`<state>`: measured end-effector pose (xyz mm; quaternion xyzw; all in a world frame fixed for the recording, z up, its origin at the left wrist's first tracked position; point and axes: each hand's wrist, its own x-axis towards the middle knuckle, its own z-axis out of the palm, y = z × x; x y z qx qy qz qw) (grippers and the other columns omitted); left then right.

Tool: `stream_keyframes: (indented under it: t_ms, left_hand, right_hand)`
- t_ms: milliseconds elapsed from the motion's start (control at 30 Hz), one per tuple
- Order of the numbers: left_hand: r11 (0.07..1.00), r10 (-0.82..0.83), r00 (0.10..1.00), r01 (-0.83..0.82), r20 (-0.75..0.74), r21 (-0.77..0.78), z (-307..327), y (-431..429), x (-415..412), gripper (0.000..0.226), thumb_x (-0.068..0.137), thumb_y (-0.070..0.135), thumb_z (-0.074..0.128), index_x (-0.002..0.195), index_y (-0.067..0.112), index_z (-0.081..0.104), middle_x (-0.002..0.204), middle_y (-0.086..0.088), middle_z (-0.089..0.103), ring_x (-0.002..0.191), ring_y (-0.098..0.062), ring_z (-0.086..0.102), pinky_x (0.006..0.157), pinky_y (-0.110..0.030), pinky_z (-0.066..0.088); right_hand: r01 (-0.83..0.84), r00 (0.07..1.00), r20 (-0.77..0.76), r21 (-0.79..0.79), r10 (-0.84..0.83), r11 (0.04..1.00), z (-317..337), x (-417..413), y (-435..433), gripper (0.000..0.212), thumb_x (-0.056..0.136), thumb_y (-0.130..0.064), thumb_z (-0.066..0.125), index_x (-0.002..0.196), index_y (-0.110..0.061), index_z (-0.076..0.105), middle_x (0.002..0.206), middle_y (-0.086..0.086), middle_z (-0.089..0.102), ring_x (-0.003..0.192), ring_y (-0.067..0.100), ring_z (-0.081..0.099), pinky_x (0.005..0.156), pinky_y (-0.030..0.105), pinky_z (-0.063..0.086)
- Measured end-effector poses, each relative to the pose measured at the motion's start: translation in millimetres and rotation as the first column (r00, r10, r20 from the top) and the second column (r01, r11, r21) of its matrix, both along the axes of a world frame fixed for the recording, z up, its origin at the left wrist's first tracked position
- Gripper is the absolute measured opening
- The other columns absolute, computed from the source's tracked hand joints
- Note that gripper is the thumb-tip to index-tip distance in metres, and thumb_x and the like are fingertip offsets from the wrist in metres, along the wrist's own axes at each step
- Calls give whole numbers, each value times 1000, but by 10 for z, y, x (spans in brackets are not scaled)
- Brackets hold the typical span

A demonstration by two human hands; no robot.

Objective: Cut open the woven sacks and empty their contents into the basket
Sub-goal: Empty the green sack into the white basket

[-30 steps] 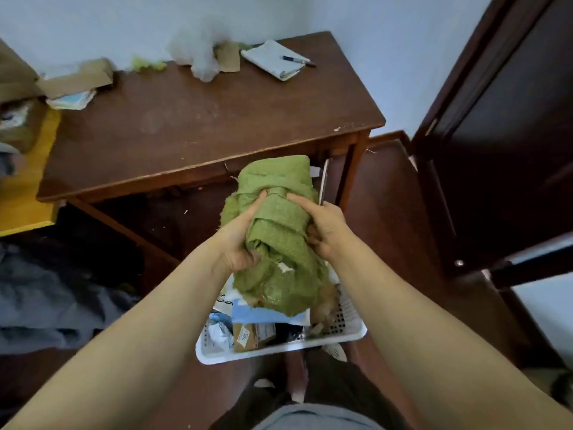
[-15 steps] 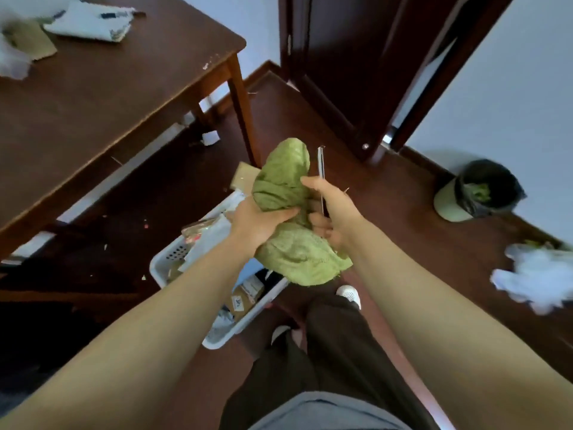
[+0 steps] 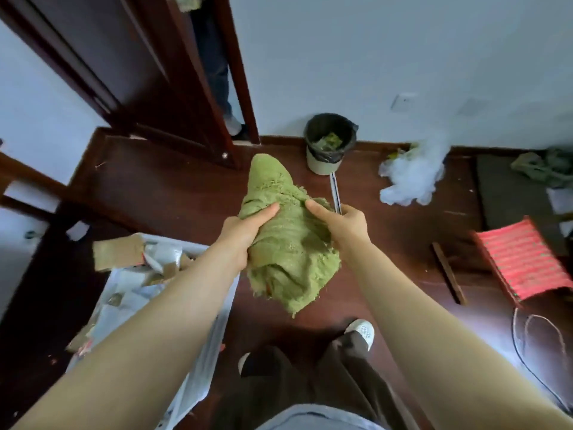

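So the big change is the whole view: 1 second ago it faced the table with the basket straight below, and it has since swung right to the dark floor (image 3: 173, 193), the door (image 3: 148, 72) and the far wall. The basket (image 3: 198, 386) now sits near left, full of packets and card, half hidden under the left arm.

The sack (image 3: 288, 243) used to hang right over the basket. Now it's to the right of it, over bare floor and above the person's feet, scrunched and limp with the frayed cut edge hanging down. To me that reads as emptied (can't see inside it, so that's a guess).

A bin (image 3: 328, 144) stands at the far wall just past the sack, with something green already in it, so I'd bet the empty sack is headed there.

Both hands are together on the sack, 1 per side. The left hand (image 3: 245, 231) grips its left fold. The right hand (image 3: 344, 225) has its thumb on the cloth, fingers wrapped round the cutter (image 3: 335, 190), blade pointing away towards the bin. Careful with that blade near the other hand.
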<state>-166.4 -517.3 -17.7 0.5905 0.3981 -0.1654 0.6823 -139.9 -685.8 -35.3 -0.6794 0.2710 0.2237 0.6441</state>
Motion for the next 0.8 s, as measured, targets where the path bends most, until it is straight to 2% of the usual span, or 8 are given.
stream_keyframes:
  t_ms: [100,267,333,400,500,567,700,800]
  left_hand:
    - [987,-114,994,112,-4,-114,-18,-892,296,51,68,40,82,109,15,65,101,-9,73,86,-26,72,70,-38,58]
    - [925,-240,971,236,24,-297,64,-2323,734,49,76,45,74,113,14,63,101,-9,74,91,-27,72,79,-41,57]
    - [885,-320,946,316,46,-341,95,-2758,888,59,75,49,73,121,16,60,109,-10,72,100,-28,69,91,-46,52]
    - [828,-401,913,397,77,-395,126,-3148,1063,54,83,51,63,123,15,59,114,-12,70,104,-28,67,92,-45,52]
    - [743,-495,859,498,135,-448,169,-3639,1380,49,92,50,47,119,12,63,112,-13,70,101,-27,69,79,-39,58]
    - [694,-536,825,552,180,-462,156,-3954,1601,46,94,47,45,105,11,71,103,-14,72,92,-26,71,70,-37,59]
    - [655,-614,774,610,156,-446,66,-4569,2175,32,94,37,52,99,9,69,96,-14,74,84,-27,73,62,-37,59]
    - [662,-630,768,609,116,-436,-91,-4969,2768,43,83,32,67,119,9,63,115,-17,68,101,-32,68,78,-44,58]
  right_hand:
    - [125,992,-17,35,-124,992,6,166,-867,40,60,-48,86,81,-18,69,82,-2,71,76,16,68,58,25,52]
    - [279,960,-61,188,-273,942,105,478,-2139,54,62,-49,84,96,-10,70,89,3,75,80,20,72,71,34,59]
    - [276,961,-59,202,-269,940,152,573,-2601,53,62,-47,84,95,-8,68,78,1,73,67,17,70,62,32,58]
    - [297,955,-57,224,-292,928,181,661,-3021,40,66,-42,83,78,-11,61,50,-5,54,39,9,46,37,19,35]
    - [396,915,-61,315,-398,862,130,839,-3522,34,70,-37,80,67,-18,52,44,-7,31,34,8,20,35,20,11]
    - [456,885,-82,356,-459,816,124,984,-3772,30,72,-38,78,66,-19,57,42,-8,35,33,7,23,35,20,15]
    - [567,813,-131,400,-567,720,193,1389,-4308,25,76,-32,77,80,-11,65,55,-1,64,40,11,58,41,19,43]
    - [634,764,-91,287,-639,718,90,1814,-4732,25,77,-32,77,84,-12,63,41,-8,46,27,5,29,30,14,21]
